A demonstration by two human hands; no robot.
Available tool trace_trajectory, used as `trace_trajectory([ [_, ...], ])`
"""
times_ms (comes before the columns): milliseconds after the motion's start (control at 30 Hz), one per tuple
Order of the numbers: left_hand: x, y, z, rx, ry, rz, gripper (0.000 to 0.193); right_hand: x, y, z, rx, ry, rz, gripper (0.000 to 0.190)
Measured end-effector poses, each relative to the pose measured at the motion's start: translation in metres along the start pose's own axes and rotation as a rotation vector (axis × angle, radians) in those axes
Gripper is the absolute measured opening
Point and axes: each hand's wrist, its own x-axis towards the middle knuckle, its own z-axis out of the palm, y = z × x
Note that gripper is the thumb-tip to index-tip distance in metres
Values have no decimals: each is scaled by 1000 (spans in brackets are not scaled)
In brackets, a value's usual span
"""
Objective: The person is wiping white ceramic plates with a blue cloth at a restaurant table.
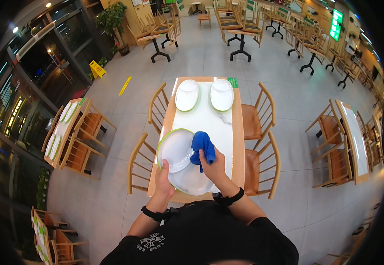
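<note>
My left hand grips the rim of a white oval divided plate with a green edge, its thumb lying over the near left side. The plate is held over the near part of the table. A bunched blue cloth is in my right hand, against the plate's right side. Part of the plate is hidden behind the cloth and that hand. On the table's far end stand two more oval plates, a left one and a right one, side by side.
Wooden chairs flank the table, including a near left chair and a near right chair. Further tables stand left and right. Chairs are stacked on tables beyond. A yellow floor sign stands by the glass wall.
</note>
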Motion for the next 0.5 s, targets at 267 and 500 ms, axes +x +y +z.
trace_trajectory([
  [267,5,8,-10,-61,8,19,68,-12,12,-1,-110,-107,-33,19],
  [500,5,9,-11,-138,35,15,68,-23,-17,8,-150,-260,9,21],
])
